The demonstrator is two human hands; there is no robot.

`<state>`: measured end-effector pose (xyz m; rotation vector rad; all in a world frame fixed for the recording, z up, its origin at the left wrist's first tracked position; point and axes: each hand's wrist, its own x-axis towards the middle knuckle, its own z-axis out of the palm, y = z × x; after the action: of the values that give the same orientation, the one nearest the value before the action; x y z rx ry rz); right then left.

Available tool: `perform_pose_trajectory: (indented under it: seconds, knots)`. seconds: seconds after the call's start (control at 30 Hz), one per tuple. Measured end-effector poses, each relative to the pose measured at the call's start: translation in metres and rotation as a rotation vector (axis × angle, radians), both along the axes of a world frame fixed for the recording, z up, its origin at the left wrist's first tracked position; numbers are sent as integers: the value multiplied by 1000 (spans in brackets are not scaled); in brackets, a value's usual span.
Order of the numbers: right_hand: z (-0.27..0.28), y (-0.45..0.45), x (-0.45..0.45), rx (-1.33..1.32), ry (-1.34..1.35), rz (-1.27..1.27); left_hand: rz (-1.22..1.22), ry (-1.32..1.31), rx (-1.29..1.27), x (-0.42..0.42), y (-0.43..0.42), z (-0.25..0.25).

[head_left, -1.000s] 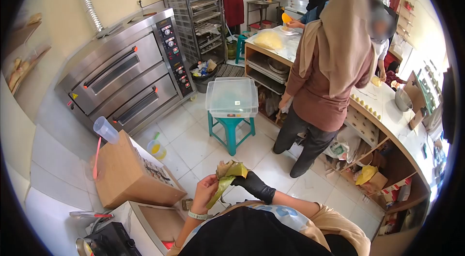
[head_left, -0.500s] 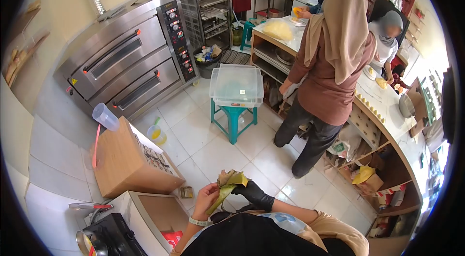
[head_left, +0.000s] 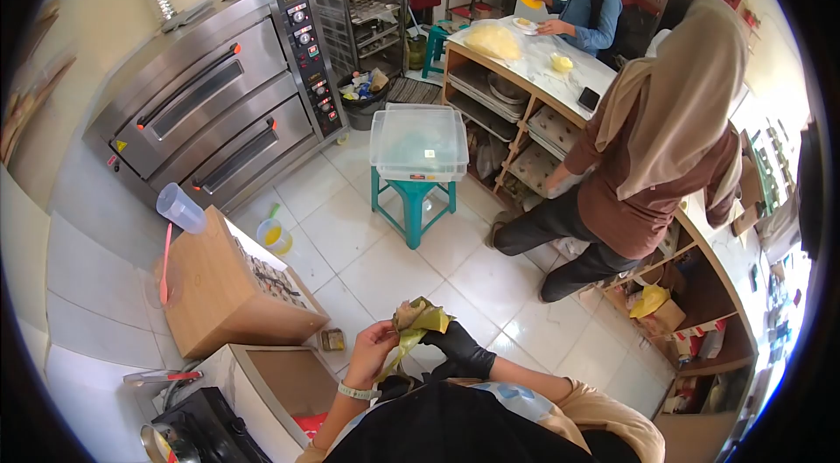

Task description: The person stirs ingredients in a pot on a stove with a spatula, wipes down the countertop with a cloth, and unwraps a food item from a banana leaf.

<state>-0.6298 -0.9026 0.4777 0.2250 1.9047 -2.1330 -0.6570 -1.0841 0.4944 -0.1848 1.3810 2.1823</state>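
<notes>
A green leaf wrapper, which looks like banana leaf (head_left: pixel 427 318), is held up in front of my body, partly unfolded around brownish food (head_left: pixel 404 314). My right hand (head_left: pixel 462 351), in a black glove, grips the wrapper from the right. On the other side, my bare left hand (head_left: pixel 374 346) pinches the hanging part of the leaf; a pale band circles that wrist. The fingertips of my right hand are partly hidden behind the leaf.
Ahead stands a teal stool (head_left: pixel 414 200) bearing clear plastic boxes (head_left: pixel 420 141). A person in a brown top (head_left: pixel 626 192) leans at the long counter; another in blue (head_left: pixel 595 21) works behind it. A steel oven (head_left: pixel 210 104), wooden box (head_left: pixel 210 288) and black stove (head_left: pixel 206 428) are leftward.
The person in brown has shifted right and leans lower, uncovering more of the counter and the person in blue. The leaf hangs slightly differently between my hands, which keep hold of it.
</notes>
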Motion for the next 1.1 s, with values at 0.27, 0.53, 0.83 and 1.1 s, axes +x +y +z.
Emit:
perform_pose_trajectory:
  seconds: [0.27,0.53,0.83,1.1]
  knots:
    - [3,12,-1,53,24,16,-49,30,-28,-9,7,4]
    - [17,21,-2,54,14,-11,-93,74,-4,-18,20,6]
    - [22,26,3,35,47,-100,-173,42,-111,-25,30,10]
    - [32,36,23,-6,-4,-265,-301,75,-104,-28,48,2]
